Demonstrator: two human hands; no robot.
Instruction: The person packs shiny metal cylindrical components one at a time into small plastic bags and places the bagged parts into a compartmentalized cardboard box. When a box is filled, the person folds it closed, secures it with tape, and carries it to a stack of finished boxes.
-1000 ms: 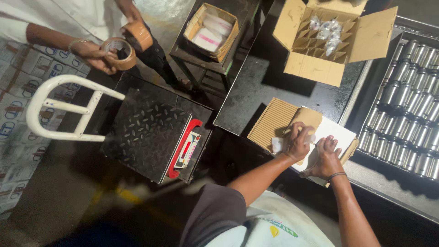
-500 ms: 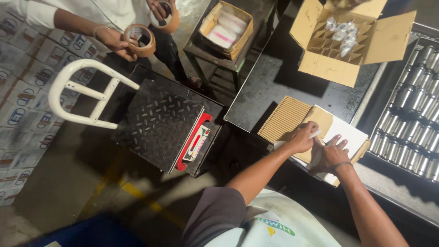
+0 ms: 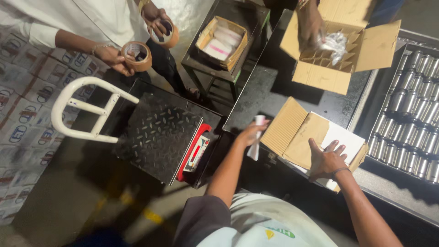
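Left hand [image 3: 250, 132] moved off one flat carton [image 3: 302, 137], now gripping one white paper strip [image 3: 256, 139], right hand [image 3: 325, 160] spread open on flap

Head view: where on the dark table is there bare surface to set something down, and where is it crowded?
Bare dark table lies between the open divider box and the flat carton under the right hand. The left hand holds a white slip at the table's near edge. The tray of metal cans fills the right side.
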